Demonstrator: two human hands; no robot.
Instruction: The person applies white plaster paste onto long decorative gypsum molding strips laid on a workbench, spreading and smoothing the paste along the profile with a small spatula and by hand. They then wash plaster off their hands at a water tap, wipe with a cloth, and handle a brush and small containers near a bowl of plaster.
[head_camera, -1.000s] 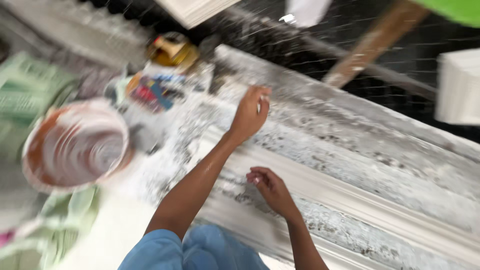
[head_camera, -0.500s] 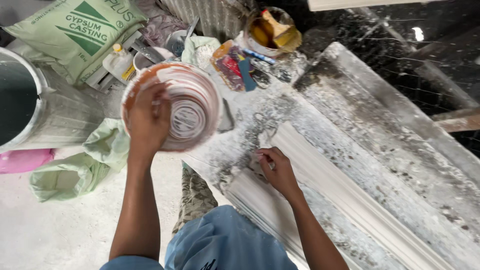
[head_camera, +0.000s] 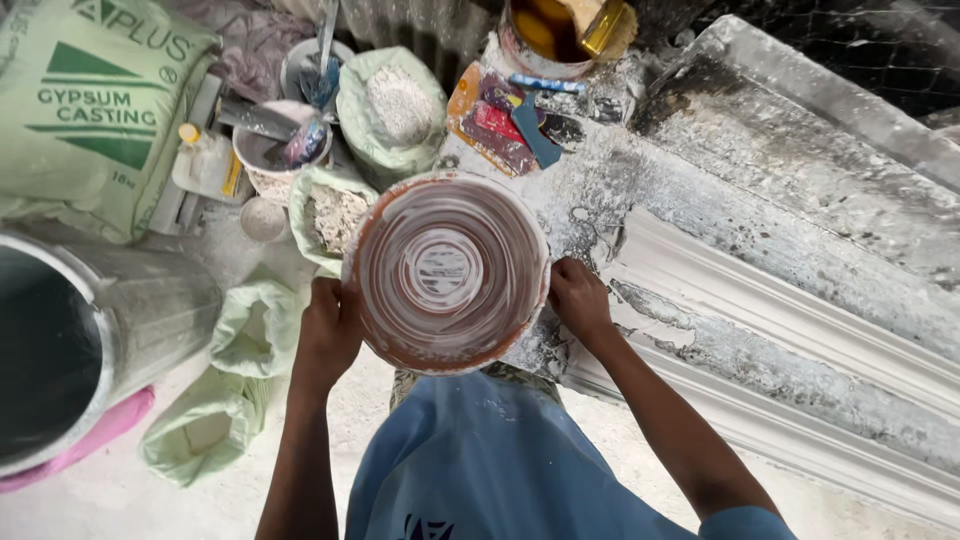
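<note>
Head view — left hand (head_camera: 328, 335) clasps the left rim of a round orange bowl (head_camera: 447, 270) smeared with white plaster; right hand (head_camera: 578, 298) grips its right rim. Bowl held level above the person's lap, at the near end of a long white moulded cornice (head_camera: 760, 330). Beyond — open sacks of white powder (head_camera: 395, 105), pale green bag (head_camera: 90, 110), grey bucket (head_camera: 110, 330) at left.

A round orange-brown bowl (head_camera: 446, 270), its inside smeared with white plaster in ring-shaped streaks, is held upright over the edge of the dusty workbench. The left hand (head_camera: 328, 335) and right hand (head_camera: 578, 297) grip opposite sides of its rim.
</note>
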